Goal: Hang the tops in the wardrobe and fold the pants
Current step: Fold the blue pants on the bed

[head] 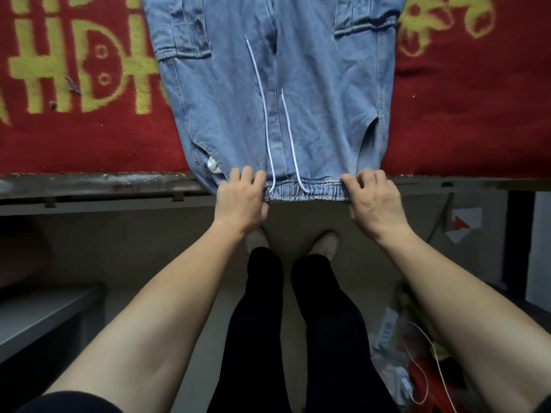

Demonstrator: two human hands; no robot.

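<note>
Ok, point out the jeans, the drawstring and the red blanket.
jeans (328, 99), head view, plain denim front panel.
drawstring (263, 99), head view, middle of the longer cord.
red blanket (462, 114), head view, bare red area.

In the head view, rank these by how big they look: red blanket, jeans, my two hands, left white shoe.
1. red blanket
2. jeans
3. left hand and right hand, alike
4. left white shoe, though partly hidden and farther away
</note>
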